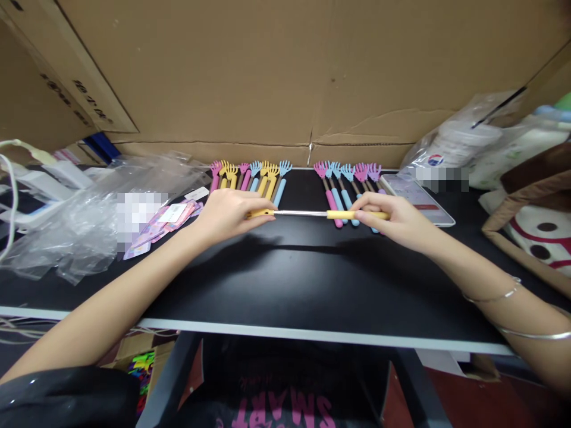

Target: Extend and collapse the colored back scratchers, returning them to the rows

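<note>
A yellow back scratcher (303, 213) with a bare metal rod in its middle is held level above the black table. My left hand (232, 214) pinches its left, yellow end, and the fingers hide the scratcher's head. At the other end my right hand (383, 215) grips the yellow handle between thumb and fingers. Behind my left hand lies a row of pink, yellow and blue back scratchers (263, 175), heads away from me. Another row of pink, blue and purple back scratchers (343, 184) lies behind my right hand.
Clear plastic bags (89, 208) and printed cards (165, 223) lie at left, near white cables. At right are a white tablet-like device (422, 202), a bagged cup (468, 139) and a brown-handled bag (535, 220). A cardboard wall (267, 71) stands behind the table (285, 297).
</note>
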The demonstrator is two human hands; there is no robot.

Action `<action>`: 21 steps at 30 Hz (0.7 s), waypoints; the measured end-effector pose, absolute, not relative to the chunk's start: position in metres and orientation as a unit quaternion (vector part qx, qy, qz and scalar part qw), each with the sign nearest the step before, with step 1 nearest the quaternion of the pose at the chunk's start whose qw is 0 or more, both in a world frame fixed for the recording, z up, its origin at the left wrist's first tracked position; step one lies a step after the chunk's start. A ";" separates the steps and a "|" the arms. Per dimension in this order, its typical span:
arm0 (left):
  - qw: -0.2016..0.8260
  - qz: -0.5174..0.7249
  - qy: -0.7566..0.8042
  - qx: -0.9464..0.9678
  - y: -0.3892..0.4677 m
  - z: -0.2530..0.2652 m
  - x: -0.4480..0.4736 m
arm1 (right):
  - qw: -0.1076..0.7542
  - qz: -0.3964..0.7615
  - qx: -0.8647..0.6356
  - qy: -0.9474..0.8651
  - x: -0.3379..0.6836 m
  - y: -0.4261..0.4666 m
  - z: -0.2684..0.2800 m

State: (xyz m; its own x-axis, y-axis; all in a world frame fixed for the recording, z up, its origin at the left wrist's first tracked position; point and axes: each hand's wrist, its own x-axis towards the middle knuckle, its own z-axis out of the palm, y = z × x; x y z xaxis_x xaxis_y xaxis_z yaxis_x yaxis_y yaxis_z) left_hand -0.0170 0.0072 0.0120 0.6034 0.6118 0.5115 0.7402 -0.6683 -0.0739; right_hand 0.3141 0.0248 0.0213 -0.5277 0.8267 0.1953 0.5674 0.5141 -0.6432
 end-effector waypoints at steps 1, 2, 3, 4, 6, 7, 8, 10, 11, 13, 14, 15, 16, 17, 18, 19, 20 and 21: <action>0.143 -0.229 -0.376 -0.886 0.007 0.012 -0.017 | 0.248 0.267 -0.414 -0.834 0.314 0.026 0.019; 0.146 -0.230 -0.370 -0.888 0.008 0.011 -0.018 | 0.248 0.271 -0.411 -0.834 0.314 0.026 0.018; 0.151 -0.231 -0.365 -0.889 0.008 0.011 -0.018 | 0.247 0.275 -0.410 -0.834 0.314 0.027 0.017; 0.155 -0.233 -0.362 -0.889 0.008 0.011 -0.018 | 0.246 0.280 -0.410 -0.833 0.314 0.027 0.016; 0.163 -0.236 -0.360 -0.888 0.007 0.010 -0.018 | 0.240 0.298 -0.412 -0.827 0.314 0.026 0.017; 0.167 -0.235 -0.361 -0.887 0.007 0.010 -0.018 | 0.239 0.314 -0.413 -0.821 0.314 0.026 0.018; 0.170 -0.234 -0.363 -0.886 0.007 0.010 -0.017 | 0.238 0.333 -0.412 -0.814 0.314 0.026 0.019; 0.181 -0.232 -0.363 -0.884 0.007 0.010 -0.017 | 0.233 0.378 -0.410 -0.796 0.313 0.026 0.019; 0.191 -0.232 -0.361 -0.883 0.007 0.010 -0.017 | 0.228 0.403 -0.410 -0.786 0.313 0.025 0.019; 0.214 -0.230 -0.355 -0.881 0.006 0.010 -0.017 | 0.212 0.451 -0.410 -0.764 0.313 0.026 0.017; 0.225 -0.229 -0.352 -0.879 0.006 0.010 -0.017 | 0.203 0.473 -0.411 -0.752 0.313 0.026 0.015; 0.234 -0.228 -0.350 -0.878 0.006 0.011 -0.018 | 0.197 0.492 -0.413 -0.741 0.313 0.026 0.014; 0.239 -0.226 -0.348 -0.878 0.006 0.011 -0.018 | 0.193 0.506 -0.414 -0.731 0.313 0.026 0.013; 0.241 -0.224 -0.346 -0.878 0.006 0.011 -0.018 | 0.191 0.515 -0.416 -0.725 0.313 0.026 0.012; 0.241 -0.224 -0.346 -0.879 0.006 0.011 -0.018 | 0.191 0.519 -0.419 -0.720 0.312 0.026 0.011; 0.237 -0.225 -0.347 -0.879 0.006 0.011 -0.018 | 0.192 0.519 -0.422 -0.718 0.312 0.026 0.011; 0.231 -0.226 -0.349 -0.880 0.007 0.010 -0.018 | 0.195 0.518 -0.425 -0.716 0.312 0.026 0.010; 0.222 -0.229 -0.351 -0.881 0.007 0.010 -0.017 | 0.198 0.517 -0.428 -0.715 0.312 0.026 0.010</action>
State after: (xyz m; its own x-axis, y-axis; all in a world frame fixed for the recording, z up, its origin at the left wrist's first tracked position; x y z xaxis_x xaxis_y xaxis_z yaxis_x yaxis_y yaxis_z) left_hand -0.0174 0.0069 0.0098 0.6494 0.5161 0.5585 0.7193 -0.6551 -0.2310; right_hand 0.3117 0.0262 0.0104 -0.5561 0.8157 -0.1595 0.4073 0.1003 -0.9078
